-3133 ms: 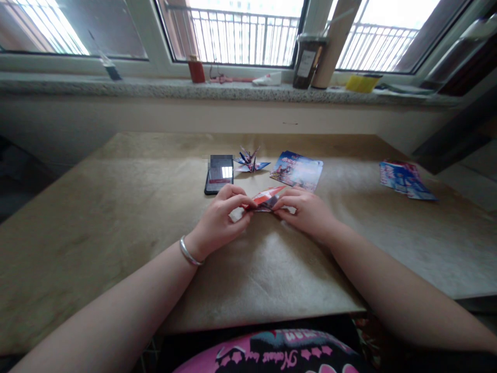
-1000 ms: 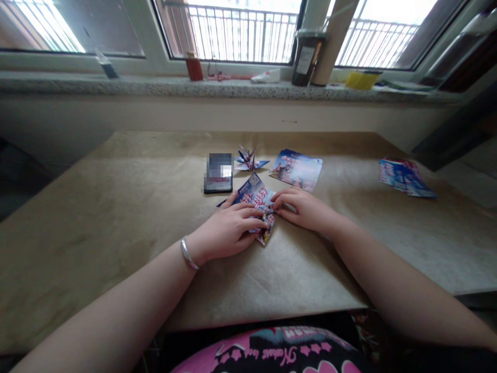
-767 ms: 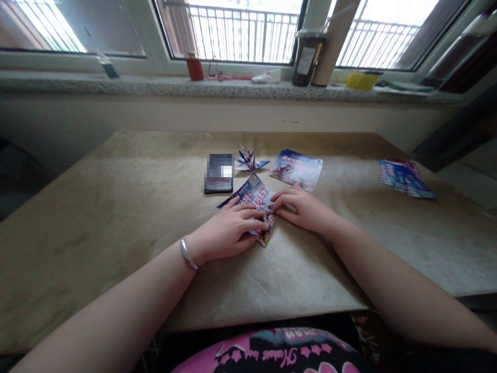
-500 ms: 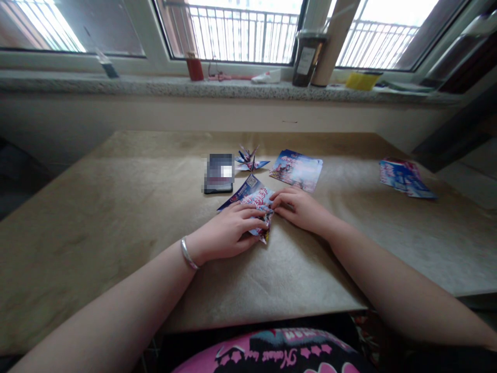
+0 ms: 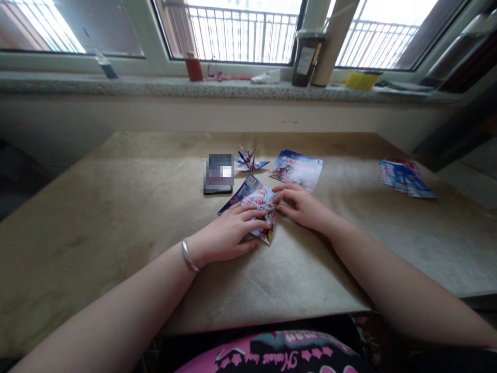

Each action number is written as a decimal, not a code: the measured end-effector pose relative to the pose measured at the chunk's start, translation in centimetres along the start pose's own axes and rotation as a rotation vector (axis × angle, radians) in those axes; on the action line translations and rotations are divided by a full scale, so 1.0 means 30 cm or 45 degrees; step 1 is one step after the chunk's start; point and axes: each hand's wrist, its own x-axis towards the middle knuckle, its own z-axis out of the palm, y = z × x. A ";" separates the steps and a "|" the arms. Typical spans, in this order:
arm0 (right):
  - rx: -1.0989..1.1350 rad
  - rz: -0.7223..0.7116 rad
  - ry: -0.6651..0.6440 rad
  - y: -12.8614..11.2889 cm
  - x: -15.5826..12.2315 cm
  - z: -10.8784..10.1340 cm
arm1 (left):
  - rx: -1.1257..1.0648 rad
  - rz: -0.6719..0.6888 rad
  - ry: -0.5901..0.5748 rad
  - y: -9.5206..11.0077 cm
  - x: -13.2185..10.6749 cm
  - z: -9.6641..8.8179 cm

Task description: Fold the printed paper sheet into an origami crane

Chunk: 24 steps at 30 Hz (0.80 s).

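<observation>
A printed blue and red sheet of paper (image 5: 250,194), partly folded, lies flat on the tan table (image 5: 116,207) in front of me. My left hand (image 5: 229,235), a silver bangle on its wrist, rests on the sheet's near half with fingers stretched flat, pinning it down. My right hand (image 5: 298,204) touches the sheet's right edge, its fingertips drawn together and pressing on the fold. A finished paper crane (image 5: 248,159) in the same print stands just behind the sheet.
A dark phone (image 5: 218,174) lies left of the crane. A flat printed sheet (image 5: 298,168) lies right of it, and more sheets (image 5: 404,177) sit at the far right. The windowsill (image 5: 233,89) behind holds a red cup, a dark jar and small items.
Three seconds ago both hands held the folded paper pinched above the table. Now it lies opened flat under my left hand, and my right fingertips have slid slightly along its right edge.
</observation>
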 end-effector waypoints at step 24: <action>-0.107 0.204 0.232 -0.020 0.015 -0.009 | 0.040 -0.059 -0.157 -0.005 -0.002 0.006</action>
